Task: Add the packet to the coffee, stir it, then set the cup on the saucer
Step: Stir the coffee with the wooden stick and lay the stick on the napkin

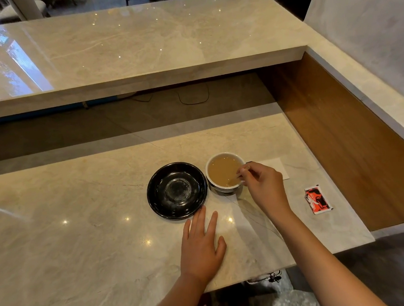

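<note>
A white cup [223, 156] of light brown coffee stands on the marble counter, just right of a black saucer [162, 204] that holds nothing. My right hand [264, 184] pinches a thin wooden stirrer [237, 176] whose lower end dips into the coffee. My left hand [202, 244] lies flat on the counter, fingers spread, its fingertips just short of the saucer's near rim. A red, white and black packet [317, 199] lies flat on the counter to the right of my right hand.
A white napkin [278, 167] lies behind my right hand beside the cup. A raised marble ledge [141, 68] runs across the back. A wooden side panel [349, 136] bounds the counter on the right. The counter's front edge [254, 273] is near my forearms.
</note>
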